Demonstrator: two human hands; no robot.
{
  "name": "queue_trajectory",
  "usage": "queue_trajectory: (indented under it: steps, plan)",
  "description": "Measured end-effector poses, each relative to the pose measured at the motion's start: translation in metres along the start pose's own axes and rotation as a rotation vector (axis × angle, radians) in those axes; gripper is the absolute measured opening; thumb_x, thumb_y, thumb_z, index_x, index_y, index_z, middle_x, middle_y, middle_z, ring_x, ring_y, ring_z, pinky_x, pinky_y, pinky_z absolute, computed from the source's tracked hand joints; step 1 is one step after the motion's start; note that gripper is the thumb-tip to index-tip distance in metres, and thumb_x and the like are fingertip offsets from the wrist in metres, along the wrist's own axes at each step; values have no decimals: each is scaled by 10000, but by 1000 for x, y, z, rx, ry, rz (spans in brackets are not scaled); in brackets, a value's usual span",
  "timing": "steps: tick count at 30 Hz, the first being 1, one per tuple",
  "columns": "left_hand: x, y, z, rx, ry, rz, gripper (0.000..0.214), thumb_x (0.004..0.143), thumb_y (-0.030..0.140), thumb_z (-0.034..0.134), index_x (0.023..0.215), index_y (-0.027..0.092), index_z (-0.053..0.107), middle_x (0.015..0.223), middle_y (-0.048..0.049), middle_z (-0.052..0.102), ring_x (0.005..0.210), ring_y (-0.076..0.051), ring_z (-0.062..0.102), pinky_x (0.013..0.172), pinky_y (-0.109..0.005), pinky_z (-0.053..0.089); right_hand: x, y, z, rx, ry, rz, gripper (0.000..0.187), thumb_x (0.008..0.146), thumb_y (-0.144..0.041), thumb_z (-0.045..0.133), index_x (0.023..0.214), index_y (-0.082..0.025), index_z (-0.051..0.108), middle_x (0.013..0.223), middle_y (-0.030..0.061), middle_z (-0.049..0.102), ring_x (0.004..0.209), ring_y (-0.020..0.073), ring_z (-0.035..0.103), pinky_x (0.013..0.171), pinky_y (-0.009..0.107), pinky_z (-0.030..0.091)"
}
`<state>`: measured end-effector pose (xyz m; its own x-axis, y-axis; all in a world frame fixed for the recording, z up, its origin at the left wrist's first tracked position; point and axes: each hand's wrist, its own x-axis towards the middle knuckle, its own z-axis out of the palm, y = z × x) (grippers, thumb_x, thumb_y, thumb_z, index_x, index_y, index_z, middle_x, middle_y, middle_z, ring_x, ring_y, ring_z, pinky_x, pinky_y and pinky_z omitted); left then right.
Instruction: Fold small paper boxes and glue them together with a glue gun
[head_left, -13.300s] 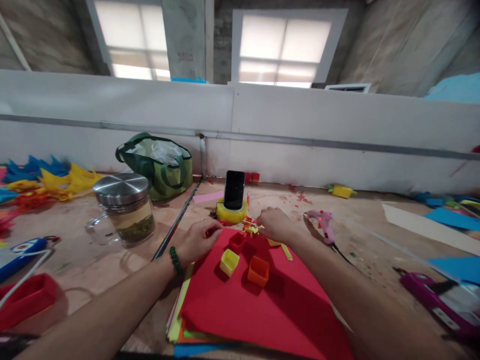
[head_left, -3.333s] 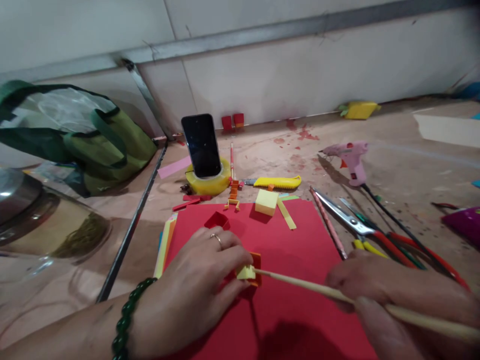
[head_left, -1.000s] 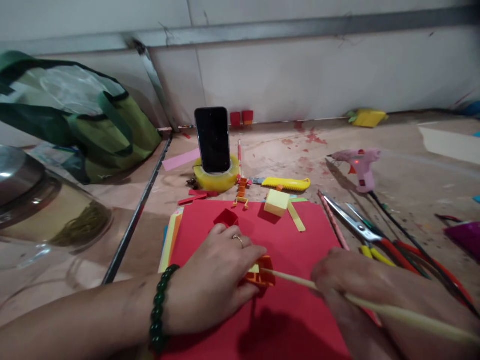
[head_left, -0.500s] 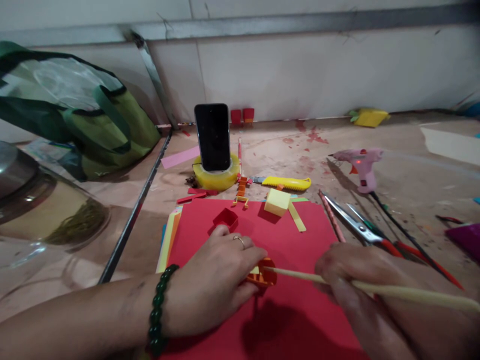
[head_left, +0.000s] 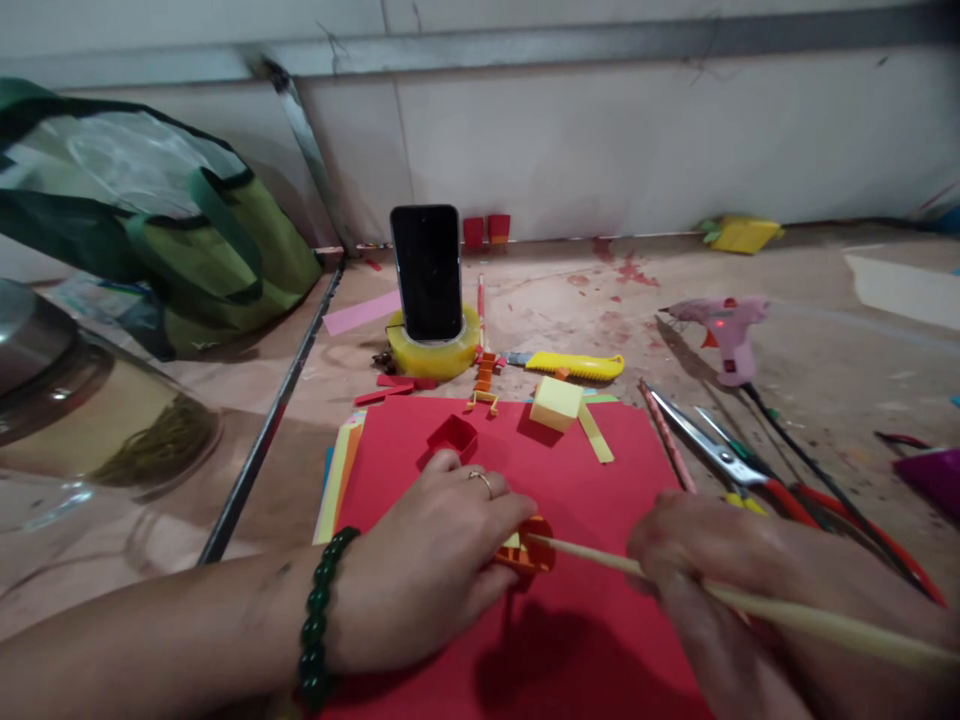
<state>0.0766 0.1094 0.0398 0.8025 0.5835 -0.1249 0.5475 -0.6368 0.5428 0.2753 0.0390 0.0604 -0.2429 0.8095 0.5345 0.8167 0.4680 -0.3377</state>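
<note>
My left hand (head_left: 435, 570) rests on the red paper sheet (head_left: 592, 620) and pinches a small orange paper box (head_left: 531, 548) with a yellow piece inside it. My right hand (head_left: 720, 570) grips a long thin wooden stick (head_left: 600, 556); the stick's tip touches the inside of the orange box. A small red paper box (head_left: 452, 437) sits just beyond my left fingers. Farther up on the sheet lies a pale yellow paper cube (head_left: 556, 403) beside a yellow strip (head_left: 596, 434).
A phone (head_left: 427, 272) stands in a yellow tape roll (head_left: 433, 356). A yellow utility knife (head_left: 576, 366), scissors (head_left: 724, 458), a pink glue gun (head_left: 721, 325) with its cord lie to the right. A green bag (head_left: 172, 230) and a glass jar (head_left: 82, 410) stand left.
My right hand and the stick have shifted slightly; the stick's tip stays in the orange box. My left hand keeps its hold on the box.
</note>
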Motion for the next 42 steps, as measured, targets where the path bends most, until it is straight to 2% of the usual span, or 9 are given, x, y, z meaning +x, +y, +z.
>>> queue_trajectory:
  steps: [3,5,10,15,20,23,31,38,42]
  plan:
    - [0,1,-1,-1,-20,-5,141,853,205,596,991,236,584,964,23,633,935,-192,571,928,-405,293,8,4,7,138,-78,-85,157,913,-139,431,892,-238,551,650,-24,652,550,134,634,509,225,498]
    - [0,1,-1,-4,-29,-4,180,823,170,602,991,231,577,966,21,633,938,-191,571,942,-406,290,9,6,11,137,-108,-115,149,924,-150,443,930,-230,569,734,-13,686,616,133,656,571,209,517]
    - [1,1,1,-10,-30,-4,263,774,140,605,1019,229,573,998,-4,637,958,-209,574,953,-416,297,6,4,13,40,-129,-36,178,939,-158,454,803,-224,547,702,-17,663,595,128,640,558,208,493]
    - [1,1,4,-10,-21,-10,269,816,183,616,1074,243,567,1003,-12,640,958,-219,581,960,-437,300,4,0,9,36,-132,36,266,972,-184,383,759,-226,537,626,-28,616,504,123,588,483,235,444]
    - [2,2,3,-27,-34,-16,258,818,162,620,1062,232,572,998,-17,642,955,-213,581,972,-424,307,2,-1,11,38,-96,-13,193,955,-147,423,827,-226,544,727,-13,668,627,132,650,559,215,490]
    - [2,2,2,-26,-46,-10,245,823,144,603,1054,222,574,991,-27,644,951,-213,582,968,-414,316,2,-1,13,22,-118,-30,179,966,-153,411,863,-224,539,793,0,689,690,136,668,596,213,505]
    - [2,2,3,-14,-33,-5,145,864,214,602,1004,210,569,956,-18,638,915,-208,580,944,-418,318,3,-2,11,-28,-95,-94,205,951,-137,397,831,-222,539,733,-5,685,601,127,650,547,208,503]
    - [1,1,4,-8,-25,-3,239,837,191,631,1063,226,560,982,-9,639,935,-211,586,953,-419,310,4,-2,12,-32,-93,-107,260,959,-130,359,801,-223,543,688,-2,674,594,127,650,538,203,515]
    - [0,1,4,2,-22,-7,193,836,189,618,1021,216,570,1009,-21,636,947,-219,584,939,-417,320,3,-3,12,-6,-93,-112,271,950,-136,377,754,-220,544,663,-9,655,581,127,642,536,210,506]
